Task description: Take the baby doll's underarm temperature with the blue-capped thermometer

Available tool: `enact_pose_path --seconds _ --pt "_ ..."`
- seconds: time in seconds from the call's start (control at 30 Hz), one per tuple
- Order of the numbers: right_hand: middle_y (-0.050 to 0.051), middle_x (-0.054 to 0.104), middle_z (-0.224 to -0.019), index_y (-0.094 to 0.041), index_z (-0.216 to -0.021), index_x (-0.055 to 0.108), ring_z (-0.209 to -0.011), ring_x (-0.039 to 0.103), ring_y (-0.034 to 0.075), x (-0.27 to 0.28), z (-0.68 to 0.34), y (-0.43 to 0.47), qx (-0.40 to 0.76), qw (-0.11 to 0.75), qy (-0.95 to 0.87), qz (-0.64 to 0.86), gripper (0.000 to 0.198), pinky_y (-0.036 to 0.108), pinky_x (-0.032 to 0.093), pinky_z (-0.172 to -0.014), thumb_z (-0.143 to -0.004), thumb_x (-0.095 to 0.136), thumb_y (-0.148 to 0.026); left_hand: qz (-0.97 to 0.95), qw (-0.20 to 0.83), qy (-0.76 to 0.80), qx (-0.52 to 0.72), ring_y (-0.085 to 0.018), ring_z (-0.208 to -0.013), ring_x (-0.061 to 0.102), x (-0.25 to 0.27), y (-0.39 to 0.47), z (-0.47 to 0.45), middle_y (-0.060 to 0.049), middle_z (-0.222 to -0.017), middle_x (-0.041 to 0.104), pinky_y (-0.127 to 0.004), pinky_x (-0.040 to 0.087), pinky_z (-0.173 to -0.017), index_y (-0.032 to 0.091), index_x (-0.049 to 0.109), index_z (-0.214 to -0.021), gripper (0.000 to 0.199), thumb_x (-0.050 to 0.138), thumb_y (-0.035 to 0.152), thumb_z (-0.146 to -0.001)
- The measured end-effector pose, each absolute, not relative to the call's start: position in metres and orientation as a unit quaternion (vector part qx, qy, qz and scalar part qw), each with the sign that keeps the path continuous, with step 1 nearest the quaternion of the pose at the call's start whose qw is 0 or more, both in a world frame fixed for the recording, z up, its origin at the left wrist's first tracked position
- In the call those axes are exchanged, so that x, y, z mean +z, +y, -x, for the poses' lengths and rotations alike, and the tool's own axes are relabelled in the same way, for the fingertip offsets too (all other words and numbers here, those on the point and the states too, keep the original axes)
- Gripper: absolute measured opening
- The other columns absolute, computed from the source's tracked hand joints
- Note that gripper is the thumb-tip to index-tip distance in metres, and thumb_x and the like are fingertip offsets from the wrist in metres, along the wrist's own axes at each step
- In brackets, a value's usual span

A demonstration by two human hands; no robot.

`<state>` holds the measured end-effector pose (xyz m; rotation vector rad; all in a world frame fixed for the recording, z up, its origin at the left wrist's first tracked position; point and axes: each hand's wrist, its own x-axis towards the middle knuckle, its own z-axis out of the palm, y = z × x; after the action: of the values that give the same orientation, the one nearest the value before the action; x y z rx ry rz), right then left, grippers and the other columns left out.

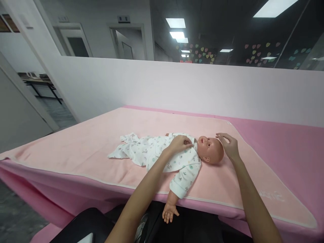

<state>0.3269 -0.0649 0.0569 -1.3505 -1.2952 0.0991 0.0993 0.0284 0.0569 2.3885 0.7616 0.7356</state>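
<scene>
A baby doll (pixel 212 150) lies on its back with its head to the right, wearing a white patterned top (pixel 186 173) and matching trousers (pixel 139 150). My left hand (pixel 180 143) is over the doll's chest near the collar, fingers curled and pressed together; whether cloth is pinched between them is hidden. Beside the top of the doll's head, my right hand (pixel 229 145) is raised with bent fingers apart from the thumb, holding nothing. The doll's near arm (pixel 170 206) hangs past the table's front edge, its palm showing. Its far hand is mostly hidden behind the top.
A peach mat (pixel 83 141) lies under the doll, over a pink cloth (pixel 286 148) covering the table. A white wall (pixel 177 87) with dark glass above it runs along the back. At far left, a side table (pixel 37 81) stands beyond a doorway.
</scene>
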Motion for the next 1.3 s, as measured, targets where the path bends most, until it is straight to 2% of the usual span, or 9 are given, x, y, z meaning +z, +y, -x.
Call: enact_pose_path --seconds 0.13,0.23,0.3,0.43,0.6,0.73,0.9,1.1,1.3 --pt "0.005 0.066 -0.096 -0.022 -0.065 0.066 -0.096 0.056 0.021 0.077 -0.281 -0.073 -0.12 0.394 -0.726 0.551 0.022 0.04 0.038 -0.091 -0.079 0.049 -0.029 -0.808 0.339 0.314 0.365 -0.011 -0.057 0.048 0.053 0.03 -0.105 -0.001 -0.06 0.058 -0.023 0.034 -0.056 0.014 0.065 -0.067 0.032 0.052 0.043 -0.076" --pt "0.005 0.063 -0.105 -0.021 -0.063 0.065 -0.105 0.05 0.023 0.082 -0.242 -0.063 -0.171 0.193 -0.808 0.53 0.028 0.043 0.03 -0.098 -0.081 0.044 -0.02 -0.716 0.44 0.325 0.434 -0.011 -0.061 0.048 0.049 0.039 -0.106 0.0 -0.062 0.056 -0.023 0.036 -0.058 0.013 0.062 -0.068 0.035 0.053 0.047 -0.073" --pt "0.009 0.061 -0.108 -0.019 -0.07 0.066 -0.107 0.048 0.024 0.082 -0.225 -0.049 -0.196 0.094 -0.814 0.538 0.029 0.043 0.03 -0.097 -0.081 0.04 -0.012 -0.658 0.498 0.337 0.453 -0.011 -0.06 0.047 0.047 0.045 -0.105 0.0 -0.06 0.054 -0.023 0.036 -0.058 0.012 0.06 -0.066 0.038 0.056 0.05 -0.07" --pt "0.017 0.052 -0.12 -0.013 -0.098 0.063 -0.115 0.042 0.028 0.085 -0.214 -0.018 -0.231 0.007 -0.777 0.585 0.034 0.044 0.032 -0.093 -0.078 0.037 -0.003 -0.595 0.58 0.322 0.454 -0.009 -0.056 0.046 0.044 0.051 -0.103 0.0 -0.059 0.054 -0.023 0.036 -0.057 0.011 0.059 -0.068 0.043 0.061 0.054 -0.065" --pt "0.019 0.059 -0.107 -0.012 -0.09 0.066 -0.108 0.046 0.031 0.088 -0.218 0.0 -0.222 -0.056 -0.754 0.616 0.031 0.048 0.031 -0.09 -0.078 0.038 -0.004 -0.6 0.567 0.333 0.456 -0.009 -0.055 0.045 0.045 0.05 -0.101 0.001 -0.056 0.05 -0.022 0.035 -0.055 0.012 0.057 -0.066 0.043 0.06 0.055 -0.066" --pt "0.014 0.062 -0.096 -0.014 -0.089 0.064 -0.098 0.05 0.026 0.095 -0.226 -0.018 -0.246 -0.028 -0.771 0.587 0.029 0.042 0.031 -0.091 -0.08 0.037 -0.005 -0.619 0.54 0.343 0.456 -0.01 -0.057 0.045 0.045 0.051 -0.102 0.001 -0.056 0.049 -0.023 0.035 -0.057 0.013 0.055 -0.065 0.04 0.056 0.053 -0.069" --pt "0.014 0.058 -0.099 -0.014 -0.088 0.057 -0.099 0.048 0.026 0.127 -0.255 -0.07 -0.271 0.14 -0.755 0.581 0.022 0.039 0.033 -0.086 -0.086 0.035 -0.016 -0.676 0.468 0.339 0.458 -0.011 -0.059 0.045 0.04 0.05 -0.108 0.001 -0.058 0.05 -0.023 0.035 -0.059 0.014 0.054 -0.063 0.033 0.05 0.045 -0.075" --pt "0.004 0.059 -0.095 -0.021 -0.096 0.054 -0.093 0.053 0.019 0.166 -0.271 -0.119 -0.084 0.366 -0.739 0.56 0.029 0.031 0.041 -0.08 -0.091 0.03 -0.036 -0.84 0.295 0.329 0.316 -0.014 -0.06 0.049 0.044 0.032 -0.11 0.002 -0.061 0.058 -0.024 0.031 -0.057 0.023 0.065 -0.086 0.028 0.049 0.043 -0.077" --pt "0.003 0.059 -0.106 -0.023 -0.102 0.056 -0.102 0.052 0.019 0.168 -0.266 -0.132 0.038 0.401 -0.732 0.549 0.03 0.032 0.041 -0.086 -0.089 0.035 -0.041 -0.879 0.239 0.308 0.276 -0.016 -0.069 0.053 0.048 0.026 -0.109 0.0 -0.077 0.064 -0.024 0.033 -0.06 0.025 0.07 -0.085 0.028 0.05 0.044 -0.077"
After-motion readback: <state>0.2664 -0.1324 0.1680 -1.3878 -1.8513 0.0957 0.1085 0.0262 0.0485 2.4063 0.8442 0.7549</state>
